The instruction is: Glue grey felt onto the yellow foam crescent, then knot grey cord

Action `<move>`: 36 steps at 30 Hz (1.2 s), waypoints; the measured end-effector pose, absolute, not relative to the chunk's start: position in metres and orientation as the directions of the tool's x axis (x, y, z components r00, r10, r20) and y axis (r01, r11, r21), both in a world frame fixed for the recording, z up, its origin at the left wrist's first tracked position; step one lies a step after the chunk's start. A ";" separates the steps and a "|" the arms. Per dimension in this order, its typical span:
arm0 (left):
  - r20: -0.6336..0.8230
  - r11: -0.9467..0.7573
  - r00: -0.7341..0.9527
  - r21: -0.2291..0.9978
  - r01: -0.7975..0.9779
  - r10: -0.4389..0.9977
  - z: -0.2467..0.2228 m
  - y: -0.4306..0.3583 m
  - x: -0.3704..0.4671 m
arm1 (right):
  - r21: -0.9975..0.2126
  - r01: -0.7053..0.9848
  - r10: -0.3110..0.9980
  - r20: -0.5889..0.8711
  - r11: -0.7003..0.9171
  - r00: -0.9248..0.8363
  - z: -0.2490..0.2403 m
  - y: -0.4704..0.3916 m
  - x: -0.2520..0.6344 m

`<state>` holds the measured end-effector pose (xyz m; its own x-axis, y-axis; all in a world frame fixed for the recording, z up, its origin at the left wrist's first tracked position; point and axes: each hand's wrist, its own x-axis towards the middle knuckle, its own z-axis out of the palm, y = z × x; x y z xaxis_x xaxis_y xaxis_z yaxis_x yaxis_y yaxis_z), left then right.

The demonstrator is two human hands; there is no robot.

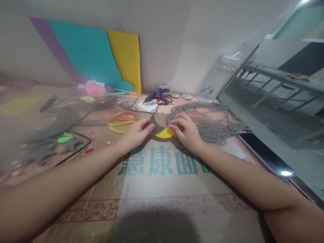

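Observation:
Between my two hands is a curved, crescent-like craft piece (165, 134), yellow along its lower edge with a dark grey layer (157, 125) on the upper left. My left hand (138, 132) pinches its left end between thumb and fingers. At the right end, the fingers of my right hand (187, 131) close on the yellow part, and their tips hide some of it. Just left of my left hand lie scissors (121, 130) with yellow and orange handles. A tangled heap of grey yarn (215, 123) is behind and beside my right hand.
A printed cardboard sheet (162, 189) covers the table under my arms. Behind stand a blue glue gun (157, 96), a clear bottle (216, 79) and a coloured board (86, 50). A phone (265, 153) lies at the right edge; grey cutouts (55, 121) and small bits are left.

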<state>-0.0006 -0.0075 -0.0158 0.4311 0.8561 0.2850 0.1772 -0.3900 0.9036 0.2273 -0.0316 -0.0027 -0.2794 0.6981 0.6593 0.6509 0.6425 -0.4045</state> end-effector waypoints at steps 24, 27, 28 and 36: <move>0.170 -0.301 0.546 0.940 0.161 0.821 -0.019 -0.004 -0.003 | -0.562 0.595 0.818 0.426 0.574 -0.387 0.025 -0.026 0.236; 0.173 -0.332 0.566 0.924 0.191 0.806 -0.018 -0.005 -0.005 | -0.727 0.560 0.891 0.159 0.398 -0.426 0.037 -0.026 0.237; 0.175 -0.339 0.579 0.922 0.188 0.796 -0.017 -0.006 -0.005 | -0.768 0.543 0.893 0.080 0.339 -0.444 0.041 -0.026 0.238; 0.103 -0.132 0.636 0.991 -0.002 0.765 -0.009 -0.022 0.004 | -0.883 0.438 0.923 -0.015 0.168 -0.384 0.025 -0.026 0.231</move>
<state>0.0040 -0.0222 -0.0089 0.6358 0.7649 0.1033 -0.0020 -0.1322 0.9912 0.2314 -0.0265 0.0248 -0.3837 0.9233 -0.0148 0.4375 0.1676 -0.8834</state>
